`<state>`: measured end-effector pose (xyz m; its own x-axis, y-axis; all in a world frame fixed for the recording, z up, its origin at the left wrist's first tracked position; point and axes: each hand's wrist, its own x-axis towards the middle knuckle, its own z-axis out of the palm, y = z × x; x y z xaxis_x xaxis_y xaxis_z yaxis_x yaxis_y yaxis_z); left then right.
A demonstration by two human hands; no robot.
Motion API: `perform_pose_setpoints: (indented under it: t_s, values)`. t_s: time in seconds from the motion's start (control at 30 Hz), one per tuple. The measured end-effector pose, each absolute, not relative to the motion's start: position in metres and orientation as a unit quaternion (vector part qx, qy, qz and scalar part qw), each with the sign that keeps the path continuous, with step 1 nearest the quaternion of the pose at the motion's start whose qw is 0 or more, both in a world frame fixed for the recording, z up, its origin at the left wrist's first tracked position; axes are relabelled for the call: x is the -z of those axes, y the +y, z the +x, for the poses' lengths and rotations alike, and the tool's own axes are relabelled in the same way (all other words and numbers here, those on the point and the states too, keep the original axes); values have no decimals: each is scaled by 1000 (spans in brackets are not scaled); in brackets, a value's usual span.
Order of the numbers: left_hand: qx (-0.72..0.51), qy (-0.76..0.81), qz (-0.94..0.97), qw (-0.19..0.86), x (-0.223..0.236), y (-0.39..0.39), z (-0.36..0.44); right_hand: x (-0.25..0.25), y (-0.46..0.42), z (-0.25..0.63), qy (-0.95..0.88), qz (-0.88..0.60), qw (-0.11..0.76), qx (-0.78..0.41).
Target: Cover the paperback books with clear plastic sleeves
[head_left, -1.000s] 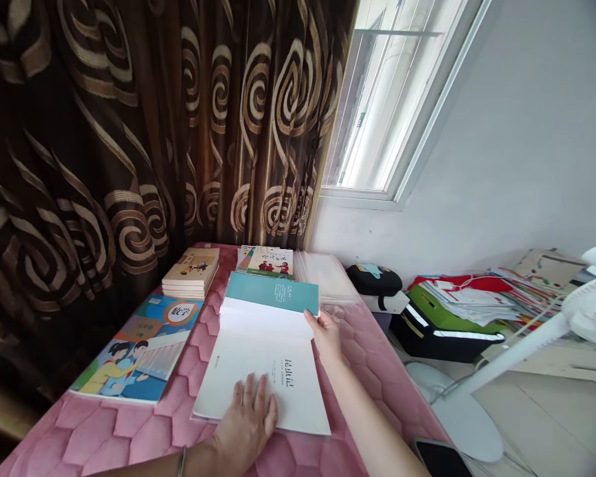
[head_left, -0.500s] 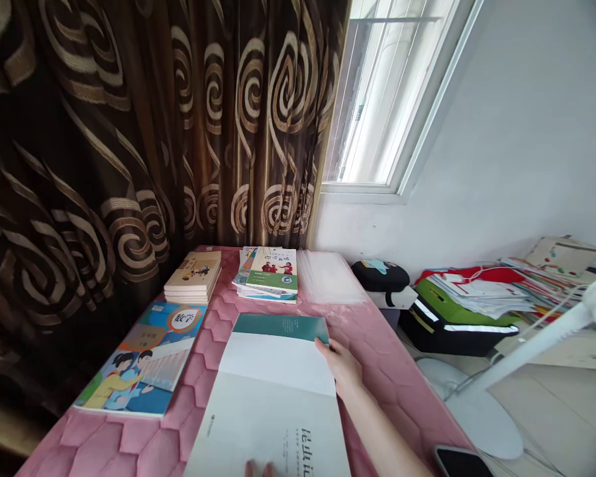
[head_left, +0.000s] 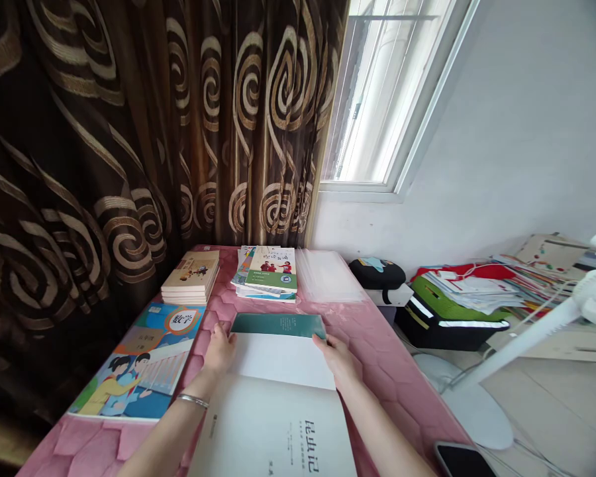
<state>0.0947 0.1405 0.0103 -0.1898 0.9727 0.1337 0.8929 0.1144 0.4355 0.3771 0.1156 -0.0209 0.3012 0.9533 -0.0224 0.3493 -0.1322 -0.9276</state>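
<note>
Book: open book [head_left: 281, 361] lies flat between your hands — spine running left to right.
Grip: left hand [head_left: 219, 349] and right hand [head_left: 338, 354] each grasp a side edge of the teal cover [head_left: 278, 324].

At my ten o'clock I see a maths textbook [head_left: 142, 361] on the pink quilted table [head_left: 377, 351]; two book stacks [head_left: 191, 275] [head_left: 268, 273] sit at twelve, a phone [head_left: 459, 459] at four.
</note>
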Motion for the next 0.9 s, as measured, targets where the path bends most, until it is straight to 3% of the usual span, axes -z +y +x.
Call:
perform_pose_setpoints:
  t_s: [0.2,0.43,0.57,0.73,0.9]
  values:
    - [-197,749,627,81,3,134,104,18,121,380,-499,-720,367,-311]
    - [-133,761,634,39,-3,125,111,11,118,368,-571,-749,283,-181]
    - [-90,697,711,2,-9,124,125,8,118,365,-585,-757,234,-173]
    - [5,537,834,130,-12,141,153,5,117,364,-586,-762,218,-168]
    - [-5,541,830,139,-5,161,159,-1,111,362,-598,-771,166,-145]
